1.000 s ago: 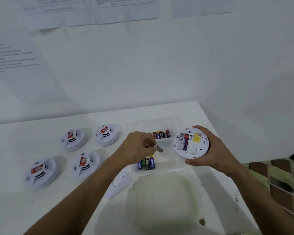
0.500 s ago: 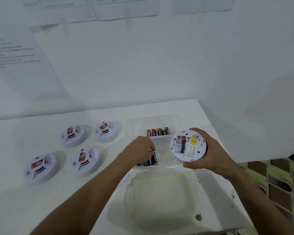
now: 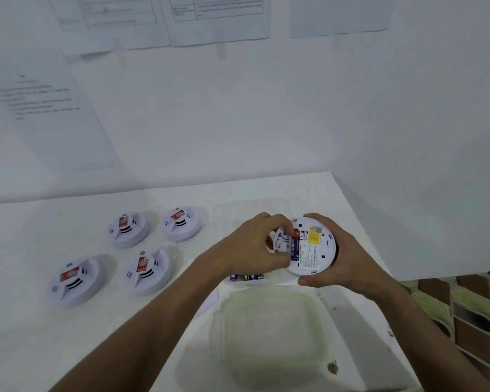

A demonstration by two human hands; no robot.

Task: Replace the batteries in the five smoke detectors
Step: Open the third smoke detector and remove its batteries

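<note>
My right hand [image 3: 348,258] holds a white smoke detector [image 3: 317,250] back side up, showing a yellow label and an open battery bay. One red-and-blue battery [image 3: 295,244] lies in the bay. My left hand [image 3: 255,244] is pinched at the bay's left slot, fingertips closed on a battery that is mostly hidden. Several spare batteries [image 3: 246,277] show under my left wrist in a clear box [image 3: 227,210]. Four more detectors [image 3: 128,229] [image 3: 181,223] [image 3: 147,271] [image 3: 75,281] sit face up on the left.
The box's clear lid [image 3: 272,329] lies near me on the white table [image 3: 26,236]. A white cover piece [image 3: 210,301] peeks from under my left forearm. The table's right edge runs diagonally past my right arm; a wall with papers stands behind.
My left hand dipped to the near batteries in the box, then rose right to the detector's bay. My right hand brought the detector slightly left and closer.
</note>
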